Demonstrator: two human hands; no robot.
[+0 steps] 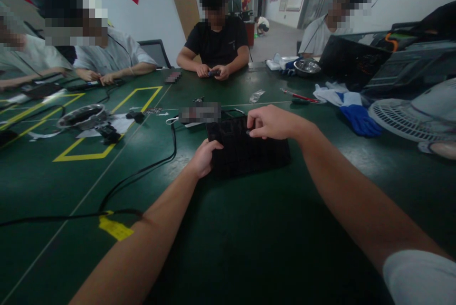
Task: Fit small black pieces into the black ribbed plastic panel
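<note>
A black, flat, rectangular case lies on the green table in front of me; its dark surface hides most detail. My left hand grips its left edge, thumb on top and fingers underneath. Over the upper middle of the case, my right hand is closed in a pinch, with thumb and forefinger on a tiny dark piece too small to name. Just behind the case sits a small blurred-out object with a white loop at its left.
Black cables and a yellow tag lie to the left, near a clear round part. Blue-and-white gloves, a white fan and a metal bowl are on the right. Several people sit around the table.
</note>
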